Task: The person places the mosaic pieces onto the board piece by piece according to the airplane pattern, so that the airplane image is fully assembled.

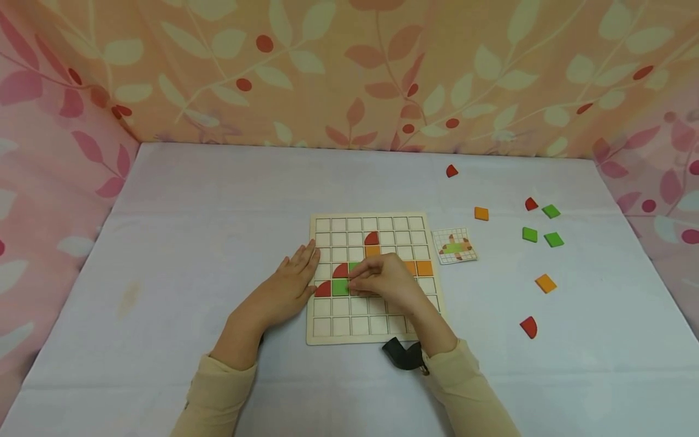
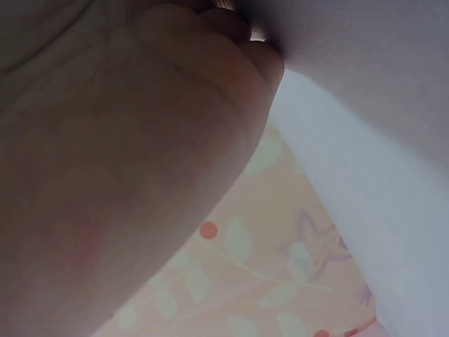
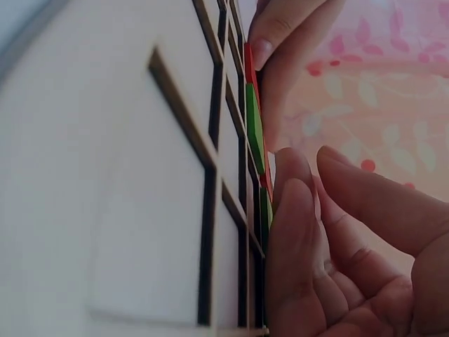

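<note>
A wooden grid board lies on the table with coloured tiles in its cells. My left hand rests at its left edge, fingers extended, thumb tip right at a red quarter-circle tile. Over the middle row my right hand reaches in with bent fingers, its fingertips close beside a green square tile. In the right wrist view the thumb stands apart from the fingers, and no tile shows between them. Another red quarter-circle tile and a partly covered green tile sit above. Orange tiles lie to the right.
Right of the board lies a small pattern card. Loose green tiles, orange tiles and red quarter-circles are scattered farther right. A black strap hangs by the right wrist. Patterned curtains surround the table.
</note>
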A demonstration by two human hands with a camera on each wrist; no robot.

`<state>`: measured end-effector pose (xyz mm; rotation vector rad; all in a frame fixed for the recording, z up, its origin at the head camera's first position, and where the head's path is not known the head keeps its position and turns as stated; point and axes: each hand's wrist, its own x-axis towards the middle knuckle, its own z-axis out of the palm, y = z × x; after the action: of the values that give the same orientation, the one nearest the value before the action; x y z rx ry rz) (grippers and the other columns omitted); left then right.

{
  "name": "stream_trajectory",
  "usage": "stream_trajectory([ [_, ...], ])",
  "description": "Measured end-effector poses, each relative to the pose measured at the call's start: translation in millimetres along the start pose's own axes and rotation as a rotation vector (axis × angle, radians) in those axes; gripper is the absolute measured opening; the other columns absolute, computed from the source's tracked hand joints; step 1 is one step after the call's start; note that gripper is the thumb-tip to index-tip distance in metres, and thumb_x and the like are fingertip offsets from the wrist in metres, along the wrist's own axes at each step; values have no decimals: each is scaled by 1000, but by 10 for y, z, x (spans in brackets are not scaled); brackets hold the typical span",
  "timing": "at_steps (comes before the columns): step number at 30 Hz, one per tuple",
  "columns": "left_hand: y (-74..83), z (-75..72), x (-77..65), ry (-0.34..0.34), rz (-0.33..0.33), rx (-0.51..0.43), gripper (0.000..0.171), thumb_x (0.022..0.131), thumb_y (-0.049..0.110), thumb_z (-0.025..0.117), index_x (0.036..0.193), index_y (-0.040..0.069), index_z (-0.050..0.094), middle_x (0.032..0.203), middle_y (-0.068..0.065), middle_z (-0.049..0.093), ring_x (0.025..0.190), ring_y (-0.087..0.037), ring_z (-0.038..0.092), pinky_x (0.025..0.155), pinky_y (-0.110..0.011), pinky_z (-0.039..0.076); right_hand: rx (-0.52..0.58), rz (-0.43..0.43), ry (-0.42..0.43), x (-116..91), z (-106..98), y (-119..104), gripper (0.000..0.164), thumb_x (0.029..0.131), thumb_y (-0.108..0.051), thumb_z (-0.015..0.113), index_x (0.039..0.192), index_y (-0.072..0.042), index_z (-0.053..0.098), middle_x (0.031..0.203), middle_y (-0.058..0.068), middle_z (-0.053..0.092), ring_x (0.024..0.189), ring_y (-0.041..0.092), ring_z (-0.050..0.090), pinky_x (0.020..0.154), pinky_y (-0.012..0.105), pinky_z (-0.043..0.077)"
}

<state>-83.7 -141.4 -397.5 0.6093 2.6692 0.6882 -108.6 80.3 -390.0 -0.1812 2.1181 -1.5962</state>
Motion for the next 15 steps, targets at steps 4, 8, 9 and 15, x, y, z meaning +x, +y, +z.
stream_trajectory([
  [4, 3, 3, -4, 0, -6, -6, 63, 98, 16, 47, 148, -3, 15, 157, -15, 2, 143, -30, 3, 113, -51, 10, 23, 17, 7, -14, -76, 23, 17, 79, -2, 73, 93, 7, 69, 78, 10, 70, 71, 17, 67, 68, 29, 56],
  [8, 1, 13, -6, 1, -11, -3, 63, 98, 16, 47, 149, -2, 15, 157, -14, 2, 143, -30, 3, 113, -51, 10, 63, 23, 15, -58, -188, 50, 20, 80, 0, 72, 96, 10, 67, 79, 10, 70, 73, 15, 67, 68, 27, 55],
  [9, 1, 15, -6, 2, -11, -3, 63, 98, 16, 47, 149, -3, 15, 157, -14, 2, 143, -30, 3, 113, -51, 10, 71, 20, 21, -71, -223, 58, 20, 80, 1, 71, 97, 11, 67, 80, 10, 70, 73, 15, 67, 67, 26, 55],
  [15, -3, 19, -14, 9, 1, -7, 63, 98, 15, 47, 148, -4, 15, 157, -15, 2, 143, -31, 3, 113, -51, 10, 93, -9, 56, -125, -451, 108, 21, 82, 4, 67, 100, 15, 64, 83, 15, 70, 75, 19, 69, 71, 29, 56],
])
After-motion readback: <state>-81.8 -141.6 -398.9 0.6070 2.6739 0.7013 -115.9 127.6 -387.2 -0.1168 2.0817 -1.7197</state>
